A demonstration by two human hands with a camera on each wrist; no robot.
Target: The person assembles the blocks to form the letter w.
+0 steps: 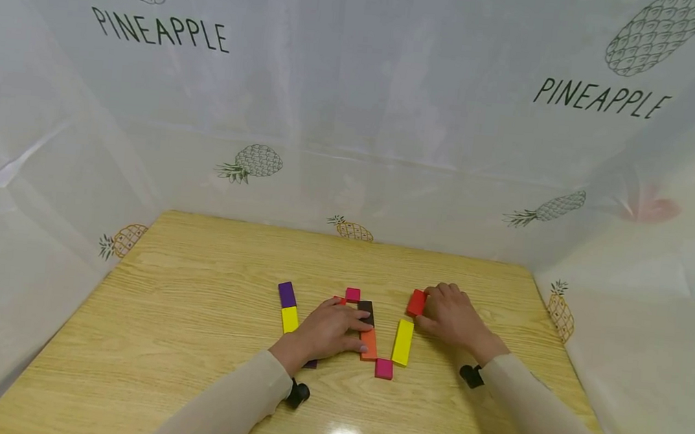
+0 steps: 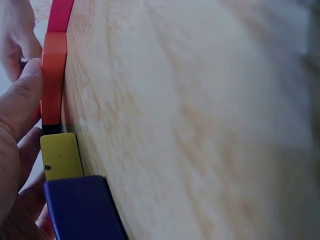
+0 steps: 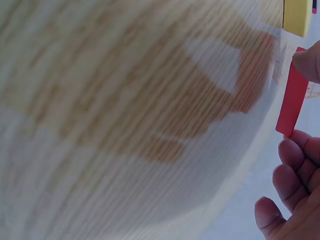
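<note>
My right hand point(image 1: 454, 316) pinches a red block point(image 1: 416, 302) between thumb and fingers, as the right wrist view also shows. Just below that block lies a long yellow block point(image 1: 402, 343). My left hand point(image 1: 326, 331) is spread over the other blocks. Its fingers reach onto the black block point(image 1: 365, 309), and the thumb touches the orange block point(image 1: 369, 345) beneath it. A pink block point(image 1: 384, 368) lies at the orange block's lower end. Another red block point(image 1: 340, 300) is partly hidden behind the left fingers.
A purple block point(image 1: 287, 294) and a yellow block point(image 1: 290, 319) form a slanting line on the left, partly covered by my left hand. A second pink block point(image 1: 353, 294) lies at the top. The wooden table point(image 1: 208, 315) meets a pineapple-print sheet point(image 1: 357, 107) behind.
</note>
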